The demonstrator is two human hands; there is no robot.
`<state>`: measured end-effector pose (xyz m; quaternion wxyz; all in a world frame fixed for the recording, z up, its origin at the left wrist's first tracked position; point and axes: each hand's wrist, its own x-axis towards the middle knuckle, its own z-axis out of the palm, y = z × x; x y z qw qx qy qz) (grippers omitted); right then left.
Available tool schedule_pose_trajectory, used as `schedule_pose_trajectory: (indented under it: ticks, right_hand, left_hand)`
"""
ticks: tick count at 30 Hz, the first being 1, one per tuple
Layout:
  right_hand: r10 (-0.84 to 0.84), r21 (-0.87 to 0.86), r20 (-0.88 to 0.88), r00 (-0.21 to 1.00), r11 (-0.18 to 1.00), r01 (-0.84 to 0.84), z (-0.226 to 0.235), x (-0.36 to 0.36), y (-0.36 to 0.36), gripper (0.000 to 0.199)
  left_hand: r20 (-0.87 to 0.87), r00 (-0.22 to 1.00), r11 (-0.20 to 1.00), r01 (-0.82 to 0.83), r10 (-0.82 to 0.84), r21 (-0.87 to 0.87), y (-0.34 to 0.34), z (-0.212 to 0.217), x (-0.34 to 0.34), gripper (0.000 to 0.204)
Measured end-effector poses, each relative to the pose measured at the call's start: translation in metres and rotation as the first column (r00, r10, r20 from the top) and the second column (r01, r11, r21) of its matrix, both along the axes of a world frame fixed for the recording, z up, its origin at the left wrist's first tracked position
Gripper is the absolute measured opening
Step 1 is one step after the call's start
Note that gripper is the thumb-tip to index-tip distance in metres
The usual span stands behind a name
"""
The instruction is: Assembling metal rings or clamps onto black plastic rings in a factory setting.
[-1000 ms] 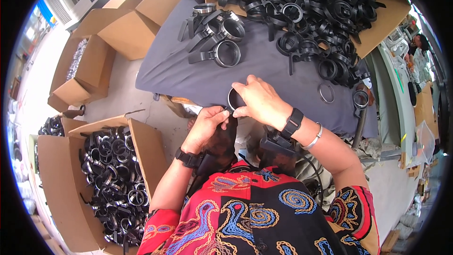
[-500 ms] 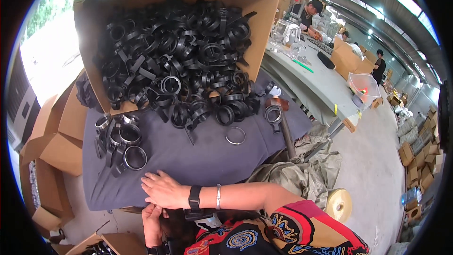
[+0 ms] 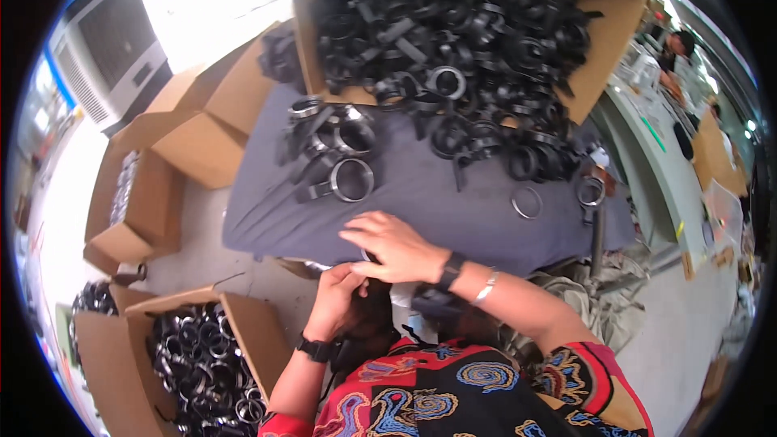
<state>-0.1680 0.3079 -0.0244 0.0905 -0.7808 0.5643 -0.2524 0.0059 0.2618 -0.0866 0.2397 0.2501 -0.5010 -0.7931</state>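
Observation:
My left hand (image 3: 333, 295) is closed in a pinch at the near edge of the grey cloth. Over its fingertips reaches my right hand (image 3: 388, 247), palm down, fingers stretched and spread to the left. A small dark, shiny edge shows between the two hands; what it belongs to is mostly hidden. Just beyond them lies a black handled ring part (image 3: 352, 180) with a silver metal ring in it, beside several similar ones (image 3: 354, 136). A loose thin silver ring (image 3: 526, 203) rests on the cloth farther right.
A tipped cardboard box (image 3: 611, 48) spills black ring parts (image 3: 477, 40) onto the cloth-covered table (image 3: 437, 214). At right lie a hammer (image 3: 599, 235) and another ring part (image 3: 590, 190). An open box (image 3: 259, 328) of ring parts stands lower left. People work at the far right.
My view has swung left and down, so the table sits farther right and the lower-left box shows more. My hands remain together at the table's near edge.

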Motion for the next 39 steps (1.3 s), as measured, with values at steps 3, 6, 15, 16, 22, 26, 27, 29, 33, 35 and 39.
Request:
schedule_pose_trajectory:
  ticks: [3,6,15,16,22,26,27,29,33,35,39]
  right_hand:
    - [0.052,0.155,0.046,0.998,0.986,-0.059,0.025,-0.014,0.018,0.061]
    - [0.025,0.091,0.189,0.982,0.995,-0.043,0.04,-0.03,0.013,0.062]
    - [-0.554,0.106,0.478,0.681,0.806,0.582,0.0,-0.069,-0.076,0.074]
    - [-0.59,0.168,0.379,0.713,0.801,0.574,-0.002,-0.071,-0.08,0.077]
    - [-0.658,-0.283,0.262,0.706,0.648,0.708,0.012,-0.098,-0.089,0.039]
    - [-0.824,0.066,0.037,0.566,0.567,0.821,0.015,-0.125,-0.115,0.032]
    - [-0.845,0.091,0.053,0.532,0.534,0.84,0.014,-0.125,-0.12,0.03]
    - [-0.825,0.122,0.081,0.559,0.565,0.816,0.015,-0.127,-0.126,0.035]
    - [-0.601,0.034,0.446,0.663,0.752,0.658,0.015,-0.146,-0.135,0.032]
    - [-0.496,0.06,0.626,0.602,0.8,0.597,0.018,-0.151,-0.127,0.03]
    - [-0.364,0.041,0.744,0.561,0.863,0.504,0.061,-0.093,-0.065,0.026]
  left_hand:
    - [-0.088,0.995,0.999,-0.04,0.042,0.015,-0.006,0.009,0.016,0.02]
    - [-0.311,0.91,0.961,-0.267,0.274,0.066,-0.004,0.047,0.013,0.035]
    - [0.065,0.946,0.713,-0.194,0.319,-0.674,-0.03,0.027,-0.021,0.013]
    - [0.06,0.934,0.671,-0.207,0.352,-0.712,-0.03,0.026,-0.023,0.011]
    - [0.019,0.924,0.583,-0.225,0.381,-0.781,-0.027,0.031,-0.02,0.012]
    - [0.018,0.912,0.542,-0.228,0.41,-0.809,-0.024,0.029,-0.019,0.014]
    - [0.02,0.91,0.532,-0.224,0.413,-0.817,-0.024,0.028,-0.019,0.014]
    - [0.015,0.906,0.524,-0.23,0.422,-0.82,-0.023,0.026,-0.02,0.013]
    - [0.008,0.91,0.503,-0.222,0.415,-0.835,-0.022,0.028,-0.021,0.012]
    - [0.042,0.907,0.505,-0.194,0.419,-0.841,-0.021,0.031,-0.023,0.01]
    - [0.002,0.905,0.513,-0.24,0.426,-0.824,-0.026,0.022,-0.023,0.008]
